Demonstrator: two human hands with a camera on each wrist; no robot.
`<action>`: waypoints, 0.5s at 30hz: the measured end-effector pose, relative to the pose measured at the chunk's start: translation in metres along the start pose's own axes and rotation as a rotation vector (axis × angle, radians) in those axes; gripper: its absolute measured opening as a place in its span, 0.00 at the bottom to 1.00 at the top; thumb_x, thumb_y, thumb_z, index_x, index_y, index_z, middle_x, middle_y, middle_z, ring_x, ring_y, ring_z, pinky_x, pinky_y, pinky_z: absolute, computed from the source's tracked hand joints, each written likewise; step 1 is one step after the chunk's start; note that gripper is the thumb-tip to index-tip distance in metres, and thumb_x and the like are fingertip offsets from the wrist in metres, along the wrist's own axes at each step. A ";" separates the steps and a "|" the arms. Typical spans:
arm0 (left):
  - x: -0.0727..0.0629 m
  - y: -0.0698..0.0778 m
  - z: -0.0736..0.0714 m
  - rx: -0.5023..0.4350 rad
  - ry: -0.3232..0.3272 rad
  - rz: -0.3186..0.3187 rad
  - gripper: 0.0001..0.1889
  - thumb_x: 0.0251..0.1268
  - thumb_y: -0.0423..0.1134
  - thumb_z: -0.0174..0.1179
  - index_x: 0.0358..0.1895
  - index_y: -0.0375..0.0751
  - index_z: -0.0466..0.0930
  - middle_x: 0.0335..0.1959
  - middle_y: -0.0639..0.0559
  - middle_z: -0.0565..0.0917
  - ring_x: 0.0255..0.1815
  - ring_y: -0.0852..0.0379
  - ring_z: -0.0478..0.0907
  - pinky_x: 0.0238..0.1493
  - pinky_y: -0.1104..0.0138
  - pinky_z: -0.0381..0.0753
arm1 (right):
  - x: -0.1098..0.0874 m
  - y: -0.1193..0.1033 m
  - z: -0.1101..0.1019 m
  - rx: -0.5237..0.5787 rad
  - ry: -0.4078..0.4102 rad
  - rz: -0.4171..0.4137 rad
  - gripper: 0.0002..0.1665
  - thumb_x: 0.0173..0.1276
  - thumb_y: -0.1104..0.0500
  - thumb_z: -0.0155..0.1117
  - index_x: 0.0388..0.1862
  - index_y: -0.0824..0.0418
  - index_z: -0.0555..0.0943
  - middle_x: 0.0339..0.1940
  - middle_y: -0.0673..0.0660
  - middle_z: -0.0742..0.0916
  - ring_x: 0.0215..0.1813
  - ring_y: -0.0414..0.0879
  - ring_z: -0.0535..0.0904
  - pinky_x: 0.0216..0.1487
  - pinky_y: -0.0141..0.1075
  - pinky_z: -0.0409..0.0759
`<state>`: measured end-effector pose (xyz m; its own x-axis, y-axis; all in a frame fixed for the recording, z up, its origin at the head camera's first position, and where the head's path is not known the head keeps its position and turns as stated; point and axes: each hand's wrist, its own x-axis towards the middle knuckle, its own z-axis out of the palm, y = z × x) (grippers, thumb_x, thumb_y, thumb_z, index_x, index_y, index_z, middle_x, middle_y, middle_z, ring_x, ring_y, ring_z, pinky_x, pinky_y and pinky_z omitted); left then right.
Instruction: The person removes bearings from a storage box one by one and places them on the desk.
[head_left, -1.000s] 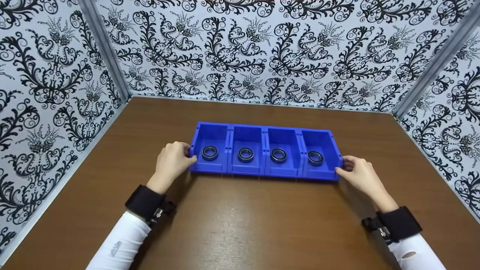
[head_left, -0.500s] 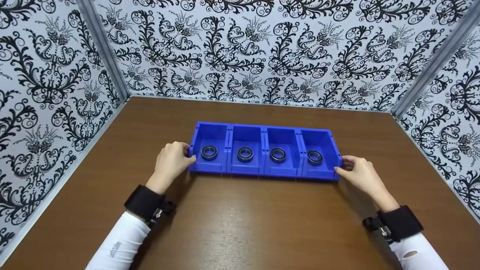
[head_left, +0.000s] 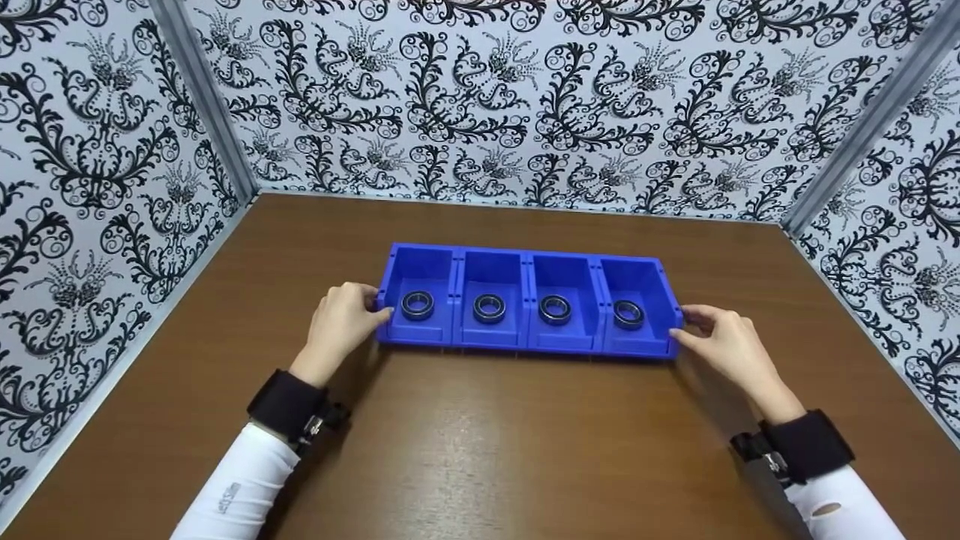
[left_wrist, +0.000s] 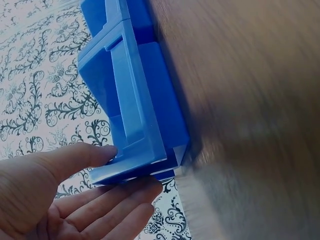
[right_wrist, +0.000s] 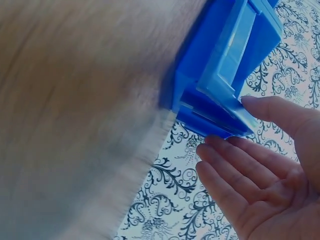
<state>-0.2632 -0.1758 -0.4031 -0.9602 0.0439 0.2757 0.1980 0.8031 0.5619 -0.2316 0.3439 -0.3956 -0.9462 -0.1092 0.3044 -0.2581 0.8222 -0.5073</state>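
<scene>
My left hand [head_left: 341, 319] pinches the left end wall of the row of blue bins [head_left: 491, 341], thumb inside and fingers outside. My right hand [head_left: 731, 345] pinches the opposite end wall (fingers nearly straight there). The row sits on the brown table [head_left: 465, 435], between my hands, with one dark ring [head_left: 489, 320] in each compartment.

Saw a back wall [head_left: 487, 97] right across the top of the frame, black scrollwork on white! Spotted the same pattern on the left wall [head_left: 90, 187] and the right wall [head_left: 930, 180], out at either edge. Picked out a grey post [head_left: 206, 97] upper left, another post [head_left: 862, 131] upper right. And below, got a brown tabletop [head_left: 570, 442], with soft light gleaming on it, lower centre!
</scene>
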 end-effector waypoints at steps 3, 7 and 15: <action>0.001 -0.001 0.002 -0.001 0.000 -0.009 0.10 0.57 0.39 0.72 0.40 0.37 0.90 0.22 0.52 0.80 0.24 0.51 0.72 0.25 0.56 0.70 | 0.000 -0.002 -0.004 -0.016 0.017 -0.013 0.28 0.65 0.58 0.74 0.58 0.75 0.81 0.50 0.70 0.87 0.50 0.64 0.85 0.52 0.57 0.78; 0.002 -0.001 0.004 -0.002 -0.004 -0.019 0.12 0.58 0.38 0.72 0.43 0.36 0.90 0.27 0.47 0.85 0.27 0.49 0.76 0.30 0.50 0.76 | 0.001 -0.009 -0.009 -0.016 0.038 -0.029 0.27 0.65 0.59 0.73 0.59 0.74 0.80 0.52 0.70 0.86 0.53 0.66 0.83 0.54 0.59 0.77; 0.010 0.002 0.008 -0.024 -0.002 -0.041 0.15 0.59 0.38 0.71 0.46 0.33 0.89 0.34 0.42 0.88 0.31 0.47 0.80 0.36 0.47 0.80 | 0.011 -0.026 -0.011 -0.014 0.055 -0.156 0.23 0.62 0.67 0.73 0.56 0.73 0.82 0.50 0.70 0.87 0.52 0.67 0.84 0.51 0.58 0.79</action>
<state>-0.2740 -0.1696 -0.4053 -0.9680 0.0126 0.2506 0.1634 0.7897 0.5914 -0.2332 0.3277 -0.3705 -0.8827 -0.2056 0.4226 -0.3978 0.8056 -0.4390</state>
